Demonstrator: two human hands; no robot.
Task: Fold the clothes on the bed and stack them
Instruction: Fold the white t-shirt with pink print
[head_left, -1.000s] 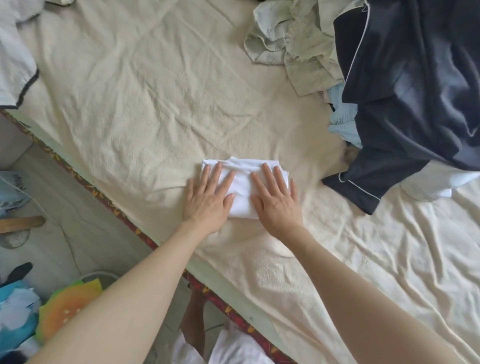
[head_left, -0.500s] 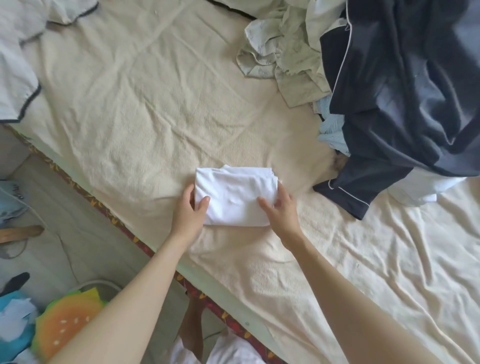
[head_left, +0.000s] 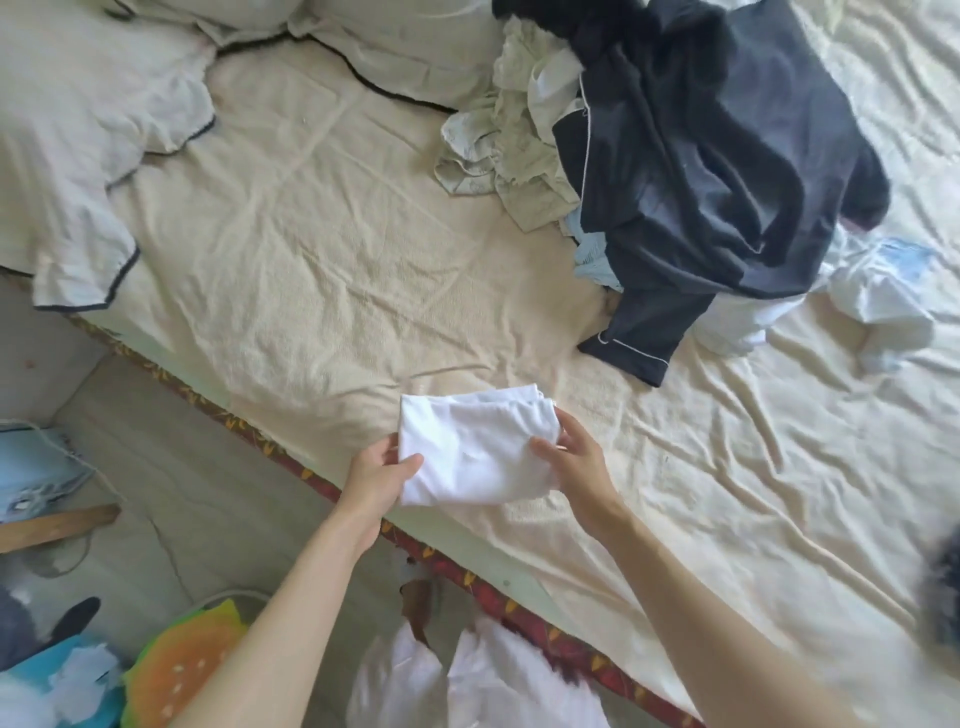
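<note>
A folded white garment (head_left: 470, 447) is lifted just above the near edge of the cream-sheeted bed (head_left: 322, 280). My left hand (head_left: 378, 480) grips its left side, thumb on top. My right hand (head_left: 576, 465) grips its right side the same way. Unfolded clothes lie in a heap at the back right: a dark navy piped garment (head_left: 722, 171), a pale green one (head_left: 514, 156), a light blue one (head_left: 597, 254) under the navy, and white pieces (head_left: 878, 301).
A light garment with dark trim (head_left: 78, 171) is spread at the back left. The bed's patterned red edge (head_left: 467, 571) runs diagonally below my hands. On the floor lie a melon-shaped cushion (head_left: 182, 665) and blue items (head_left: 31, 467).
Both hands went from pressing flat on the white garment to gripping its sides, then lifted it toward the bed's near edge. The camera view shifted back, showing more of the bed.
</note>
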